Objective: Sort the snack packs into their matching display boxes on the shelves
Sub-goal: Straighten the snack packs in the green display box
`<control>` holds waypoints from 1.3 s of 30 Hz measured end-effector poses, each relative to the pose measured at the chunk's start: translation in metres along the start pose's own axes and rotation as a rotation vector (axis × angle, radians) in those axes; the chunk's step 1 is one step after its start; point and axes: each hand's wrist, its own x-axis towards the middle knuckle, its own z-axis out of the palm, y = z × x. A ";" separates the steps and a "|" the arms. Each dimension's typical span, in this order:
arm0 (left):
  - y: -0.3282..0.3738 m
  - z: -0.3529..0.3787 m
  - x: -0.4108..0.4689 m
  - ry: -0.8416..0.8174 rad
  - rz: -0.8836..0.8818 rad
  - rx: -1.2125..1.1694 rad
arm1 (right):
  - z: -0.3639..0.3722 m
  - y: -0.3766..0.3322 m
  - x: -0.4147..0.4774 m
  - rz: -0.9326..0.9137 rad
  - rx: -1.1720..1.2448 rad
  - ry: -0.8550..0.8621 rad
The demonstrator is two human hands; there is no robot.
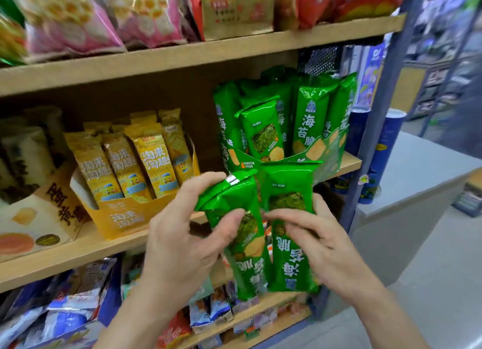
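Note:
Two green seaweed snack packs are held side by side in front of the middle shelf. My left hand (182,234) grips the left green pack (240,244), thumb across its front. My right hand (313,239) holds the right green pack (289,192), fingers curled over its middle. Both packs hang upside down. Just above them on the shelf stands the green display box (323,150), packed with matching green packs. To its left is a yellow display box (127,213) holding several yellow packs.
A cream display box (39,218) stands at the shelf's far left. Large snack bags (86,15) fill the top shelf, and blue and white packs (65,317) lie on the lower shelf. A blue canister (383,150) and a grey counter (417,176) are at the right.

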 end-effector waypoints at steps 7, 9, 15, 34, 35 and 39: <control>0.040 0.046 0.051 -0.067 0.137 -0.048 | -0.046 -0.035 0.023 -0.003 -0.117 -0.044; 0.049 0.062 0.066 -0.105 0.123 -0.119 | -0.065 -0.035 0.033 0.016 -0.071 -0.012; 0.008 0.113 0.101 -0.172 0.141 0.501 | -0.134 -0.013 0.054 0.167 0.072 0.117; -0.004 0.078 0.104 0.086 -0.118 0.269 | -0.121 -0.056 0.166 -0.220 0.783 0.149; 0.003 0.075 0.110 0.131 -0.097 0.256 | -0.117 -0.053 0.167 -0.210 0.749 0.154; 0.023 0.069 0.135 0.077 -0.085 0.446 | -0.115 -0.042 0.169 -0.204 0.746 0.211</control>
